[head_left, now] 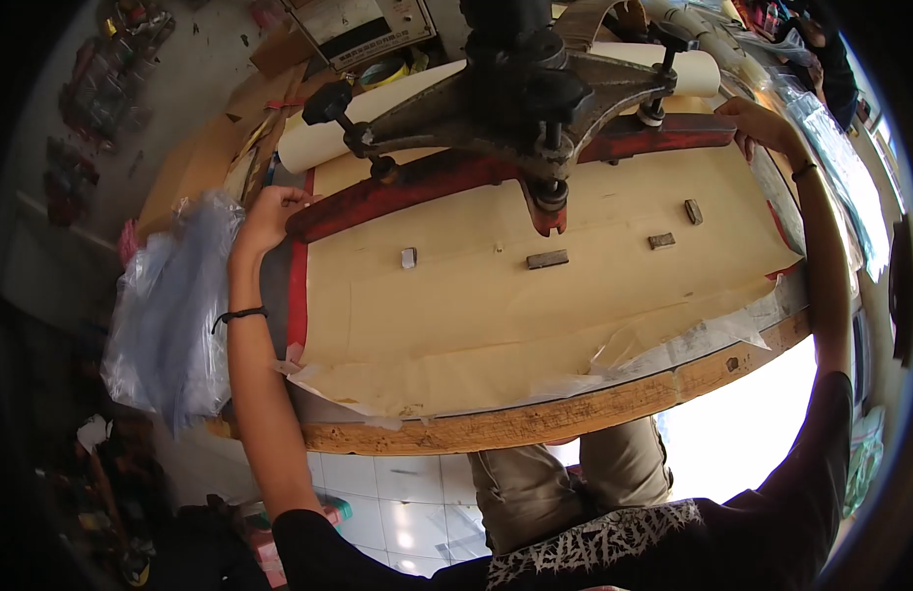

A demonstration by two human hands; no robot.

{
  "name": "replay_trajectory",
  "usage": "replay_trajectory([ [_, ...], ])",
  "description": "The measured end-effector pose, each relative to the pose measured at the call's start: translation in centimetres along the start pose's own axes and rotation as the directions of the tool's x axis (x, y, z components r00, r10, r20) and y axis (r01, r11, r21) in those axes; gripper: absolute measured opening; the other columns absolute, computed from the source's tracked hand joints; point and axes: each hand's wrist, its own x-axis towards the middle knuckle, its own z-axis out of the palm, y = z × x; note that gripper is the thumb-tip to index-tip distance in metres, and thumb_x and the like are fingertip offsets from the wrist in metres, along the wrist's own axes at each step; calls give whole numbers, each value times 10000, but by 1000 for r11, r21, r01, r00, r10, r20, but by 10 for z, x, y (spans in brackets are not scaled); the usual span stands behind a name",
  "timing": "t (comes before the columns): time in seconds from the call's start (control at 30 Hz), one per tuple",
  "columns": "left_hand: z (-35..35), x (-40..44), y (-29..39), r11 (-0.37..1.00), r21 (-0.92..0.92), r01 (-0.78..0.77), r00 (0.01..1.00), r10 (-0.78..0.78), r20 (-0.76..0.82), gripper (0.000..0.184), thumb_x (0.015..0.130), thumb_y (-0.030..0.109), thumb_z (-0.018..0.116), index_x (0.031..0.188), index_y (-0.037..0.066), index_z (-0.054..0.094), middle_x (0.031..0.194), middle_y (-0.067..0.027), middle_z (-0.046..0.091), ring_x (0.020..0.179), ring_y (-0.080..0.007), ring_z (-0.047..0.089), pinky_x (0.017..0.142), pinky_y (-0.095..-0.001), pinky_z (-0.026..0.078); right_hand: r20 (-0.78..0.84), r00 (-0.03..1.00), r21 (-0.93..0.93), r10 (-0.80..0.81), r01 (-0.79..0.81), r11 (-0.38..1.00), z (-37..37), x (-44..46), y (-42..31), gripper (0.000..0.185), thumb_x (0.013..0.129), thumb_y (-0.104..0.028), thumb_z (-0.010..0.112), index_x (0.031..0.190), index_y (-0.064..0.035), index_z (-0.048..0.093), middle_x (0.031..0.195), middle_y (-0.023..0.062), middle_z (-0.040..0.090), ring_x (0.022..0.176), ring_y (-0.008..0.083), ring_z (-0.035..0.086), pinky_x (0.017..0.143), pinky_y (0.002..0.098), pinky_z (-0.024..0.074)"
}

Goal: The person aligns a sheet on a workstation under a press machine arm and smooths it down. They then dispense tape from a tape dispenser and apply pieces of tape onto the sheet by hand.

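A long red bar (pixel 412 187), worn and dark along its top, spans the cream sheet (pixel 456 325) on the table. My left hand (pixel 269 219) is closed at the bar's left end, its fingertips partly hidden. At the opposite end, my right hand (pixel 767 130) has its fingers bent around the bar's tip. Over the middle of the bar stands a dark metal clamp frame (pixel 427 123) with black screw knobs (pixel 328 101). In front of the bar, several small blocks lie on the sheet, among them a grey block (pixel 547 260) and a whitish block (pixel 408 258).
Crumpled clear plastic (pixel 170 305) hangs at the table's left side. A cream roll (pixel 299 148) lies behind the bar, with a carton (pixel 363 30) further back. The wooden table edge (pixel 545 412) runs close to my legs. More plastic sheeting (pixel 845 167) lies at the right.
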Motion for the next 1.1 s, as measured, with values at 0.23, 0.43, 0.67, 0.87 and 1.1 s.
replay_trajectory([
  [0.23,-2,0,-9,984,47,-171,985,170,40,165,882,24,676,1005,-80,712,896,-69,719,832,-96,643,735,-251,509,-40,999,52,-19,21,998,-3,2,16,310,980,-166,508,1221,29,490,767,65,638,504,144,644,406,284,549],
  [0.43,-1,0,-13,979,70,-189,982,187,36,158,858,-19,658,996,-83,701,904,-68,712,850,-101,650,741,-255,516,35,999,36,-23,22,999,-4,4,10,314,979,-163,502,1230,24,485,808,73,633,514,143,644,401,286,551],
  [0.67,0,-1,-5,992,45,-118,993,117,14,129,871,-27,646,980,-78,691,905,-61,707,838,-94,643,741,-241,507,49,998,22,-25,24,999,-5,5,12,311,1004,-214,492,1219,11,480,835,75,632,498,135,630,389,284,552],
  [0.87,1,2,-15,968,34,-250,968,251,-21,98,859,-42,651,949,-6,669,903,-65,697,786,-98,633,711,-262,496,-134,991,37,-26,31,999,-3,6,21,363,948,-179,589,1242,21,517,831,101,636,538,177,644,440,320,555],
  [1.1,5,26,-46,904,187,-384,917,396,-35,150,841,16,691,988,29,663,900,-107,698,790,-175,642,722,-323,489,-194,978,-134,-76,51,990,-3,7,30,385,922,-161,617,1250,19,530,826,114,637,556,194,649,466,333,554],
])
